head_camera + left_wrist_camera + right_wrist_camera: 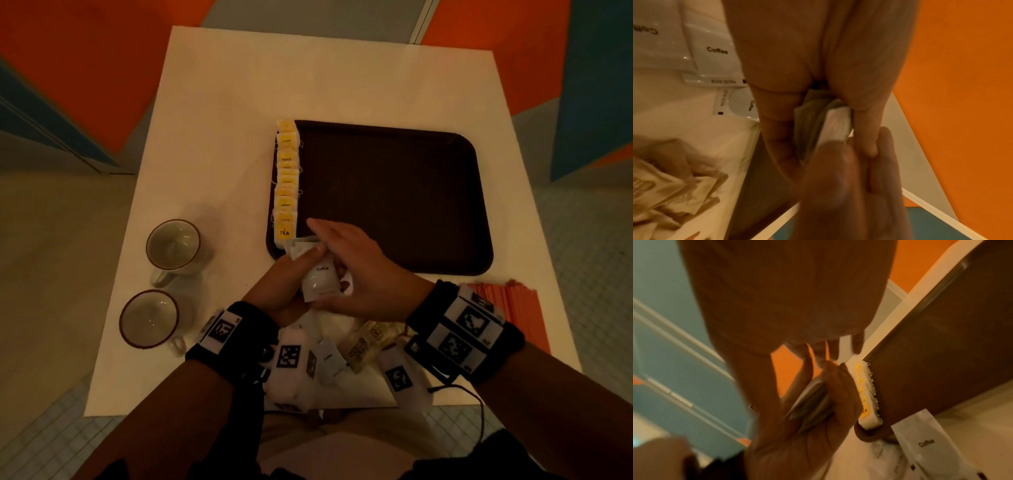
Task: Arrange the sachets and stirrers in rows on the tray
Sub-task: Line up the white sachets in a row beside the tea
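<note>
**Coffee stack held at the tray's near-left corner, beside the tea row**

While the left hand [291,284] grips a small stack of white coffee sachets [320,282] from below, fingers curled round its edges, the right hand [356,270] lies over the top of the same stack with its fingers fairly straight and the thumb against the near edge; whether it is pinching the top sachet or only steadying the pile cannot be told. In the left wrist view the stack shows as several thin packets edge-on, clamped between fingers and thumb.

Both hands hover just off the near-left corner of the brown tray [445,260], so the placing spot lies straight ahead and slightly right of them. A row of yellow tea sachets [287,181] already runs along the tray's left edge, its long axis pointing away from the person; the nearest one sits just beyond the right fingertips. My judgement is that a coffee row belongs parallel to it, immediately to its right, and the right hand is the nearer one to lay it.

More loose coffee sachets [330,359] and brown sachets [366,342] lie on the white table [222,102] between the wrists. Orange stirrers [507,301] lie off the tray, beyond the right wrist. Two mugs [173,248] stand to the left.
</note>
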Demonstrator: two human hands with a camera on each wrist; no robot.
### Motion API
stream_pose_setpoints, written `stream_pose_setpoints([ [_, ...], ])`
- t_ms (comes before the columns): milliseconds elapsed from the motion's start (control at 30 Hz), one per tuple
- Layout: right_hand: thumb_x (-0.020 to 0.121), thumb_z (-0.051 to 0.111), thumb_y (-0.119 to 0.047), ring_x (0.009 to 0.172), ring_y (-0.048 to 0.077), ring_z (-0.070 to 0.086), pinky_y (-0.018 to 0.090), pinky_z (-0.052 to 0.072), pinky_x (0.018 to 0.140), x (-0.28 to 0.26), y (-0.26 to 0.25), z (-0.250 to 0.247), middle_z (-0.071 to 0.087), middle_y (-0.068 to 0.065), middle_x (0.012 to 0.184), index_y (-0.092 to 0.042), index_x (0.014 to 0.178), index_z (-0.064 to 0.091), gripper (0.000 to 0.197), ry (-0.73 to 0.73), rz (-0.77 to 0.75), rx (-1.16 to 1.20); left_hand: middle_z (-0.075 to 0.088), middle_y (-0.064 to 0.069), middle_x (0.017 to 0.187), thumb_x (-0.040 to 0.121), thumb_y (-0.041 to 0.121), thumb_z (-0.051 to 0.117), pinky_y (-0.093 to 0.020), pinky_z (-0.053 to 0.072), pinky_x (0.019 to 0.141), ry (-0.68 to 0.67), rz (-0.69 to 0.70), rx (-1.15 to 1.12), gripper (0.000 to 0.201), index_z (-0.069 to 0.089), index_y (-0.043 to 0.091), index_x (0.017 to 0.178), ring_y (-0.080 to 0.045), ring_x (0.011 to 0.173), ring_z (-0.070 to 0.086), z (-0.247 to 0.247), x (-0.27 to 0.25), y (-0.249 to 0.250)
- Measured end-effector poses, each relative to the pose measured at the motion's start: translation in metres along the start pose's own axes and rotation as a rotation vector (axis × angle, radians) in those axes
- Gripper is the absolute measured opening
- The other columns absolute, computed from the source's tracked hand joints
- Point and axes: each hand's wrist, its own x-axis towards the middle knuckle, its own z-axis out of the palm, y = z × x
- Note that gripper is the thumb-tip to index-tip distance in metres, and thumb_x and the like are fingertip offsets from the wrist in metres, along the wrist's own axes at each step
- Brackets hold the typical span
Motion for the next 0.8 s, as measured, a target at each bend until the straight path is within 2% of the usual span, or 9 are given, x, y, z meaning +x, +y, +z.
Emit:
stream_pose_setpoints([
  [67,0.059,0.076,-0.057,0.141,0.012,0.010,0.037,0.011,0.115,0.004,0.001,0.005,0.018,-0.004,0.153,-0.027,0.147,0.001,0.120,-0.036,0.013,-0.105,0.068,-0.010,0.096,0.082,0.025,0.054,-0.035,0.055,0.075,-0.006,-0.002,0.010,0.029,0.057,0.013,0.109,-0.022,0.088,0.067,0.001,0.000,0.000],
  [133,0.056,0.079,-0.055,0.140,0.015,0.018,0.041,0.016,0.114,0.009,0.007,0.011,0.026,-0.003,0.149,-0.024,0.147,0.004,0.122,-0.018,-0.004,-0.162,0.070,-0.007,0.091,0.085,0.015,0.051,-0.032,0.057,0.069,-0.027,-0.006,0.049,0.023,0.057,0.014,0.107,-0.019,0.083,0.069,0.002,0.001,-0.004],
  [233,0.064,0.078,-0.041,0.132,0.019,0.031,0.042,0.024,0.110,0.015,0.014,0.015,0.034,0.001,0.143,-0.021,0.144,0.020,0.101,-0.019,-0.029,-0.193,0.067,-0.004,0.093,0.091,0.003,0.041,-0.028,0.056,0.069,-0.019,-0.015,0.111,0.025,0.056,0.018,0.104,-0.013,0.083,0.068,0.004,0.003,-0.009],
  [367,0.063,0.079,-0.031,0.110,0.023,0.045,0.039,0.040,0.091,0.021,0.014,0.014,0.047,0.006,0.124,-0.016,0.128,0.045,0.075,0.076,-0.053,-0.135,0.071,-0.001,0.087,0.084,0.000,0.051,-0.026,0.056,0.071,-0.038,-0.016,0.163,0.024,0.059,0.015,0.100,-0.013,0.087,0.068,0.004,0.005,-0.009],
  [500,0.064,0.078,-0.026,0.107,0.025,0.044,0.042,0.042,0.091,0.025,0.014,0.011,0.047,0.008,0.121,-0.012,0.126,0.046,0.071,0.119,0.010,-0.119,0.070,0.000,0.087,0.079,0.005,0.054,-0.025,0.055,0.073,0.006,0.063,0.282,0.023,0.061,0.018,0.097,-0.011,0.085,0.067,0.005,0.009,-0.004],
  [567,0.064,0.077,-0.024,0.105,0.026,0.045,0.047,0.043,0.089,0.029,0.014,0.012,0.047,0.009,0.120,-0.013,0.126,0.046,0.070,0.154,0.021,-0.100,0.067,-0.002,0.089,0.086,0.001,0.051,-0.025,0.055,0.073,0.028,0.098,0.340,0.023,0.060,0.018,0.098,-0.011,0.084,0.066,0.008,0.013,0.000],
  [633,0.063,0.078,-0.024,0.106,0.027,0.044,0.048,0.044,0.089,0.035,0.015,0.009,0.044,0.008,0.122,-0.017,0.131,0.041,0.078,0.169,0.018,-0.089,0.067,-0.002,0.090,0.091,0.000,0.045,-0.025,0.055,0.072,0.039,0.120,0.361,0.023,0.059,0.017,0.099,-0.012,0.085,0.066,0.012,0.019,0.004],
  [700,0.063,0.080,-0.020,0.117,0.026,0.040,0.045,0.042,0.097,0.038,0.019,-0.001,0.036,0.005,0.131,-0.023,0.142,0.026,0.095,0.117,0.014,0.005,0.069,-0.004,0.093,0.093,0.005,0.046,-0.032,0.055,0.078,0.049,0.144,0.361,0.020,0.061,0.017,0.100,-0.018,0.090,0.067,0.017,0.025,0.010],
  [800,0.077,0.071,-0.008,0.136,0.017,0.030,0.034,0.038,0.107,0.037,0.023,-0.018,0.023,-0.001,0.148,-0.021,0.147,0.007,0.096,0.138,0.046,0.484,0.069,-0.009,0.106,0.093,0.006,0.045,-0.038,0.052,0.089,0.049,0.187,0.320,0.025,0.062,0.018,0.107,-0.024,0.101,0.065,0.019,0.037,0.023],
])
